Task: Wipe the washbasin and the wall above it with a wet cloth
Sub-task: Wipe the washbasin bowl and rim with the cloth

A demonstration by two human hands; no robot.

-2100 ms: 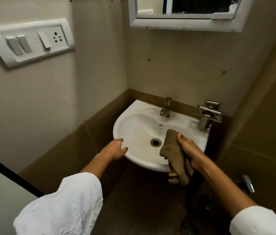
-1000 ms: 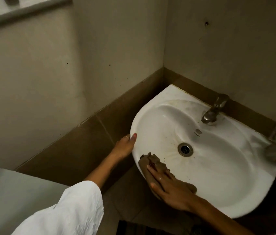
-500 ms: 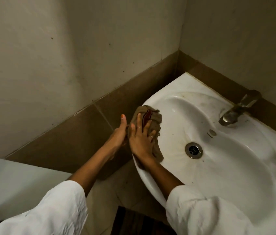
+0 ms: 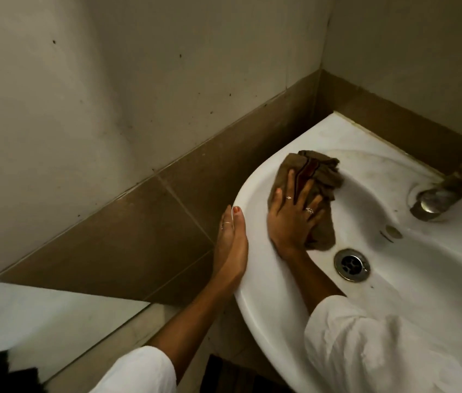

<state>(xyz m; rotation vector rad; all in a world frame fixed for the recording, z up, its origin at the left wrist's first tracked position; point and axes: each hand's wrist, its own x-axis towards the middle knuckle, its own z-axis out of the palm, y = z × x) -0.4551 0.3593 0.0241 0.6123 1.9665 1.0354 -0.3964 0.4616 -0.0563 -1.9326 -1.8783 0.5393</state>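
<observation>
Fingers of the right hand (image 4: pixel 292 219) lie flat, pressing the cloth (image 4: pixel 313 180) on the basin (image 4: pixel 252 191) rim mid-frame, while the left hand (image 4: pixel 231 245) cups the edge, probably for balance.

The picture is looking dim and warm, with a yellowish tone. The white ceramic washbasin (image 4: pixel 422 293) is catching the most light and showing soft glare near its rim. Left of it, the beige wall (image 4: pixel 110 95) is falling into shadow. Straight lines are bending toward the edges, and the lower left corner is looking blurred.
</observation>
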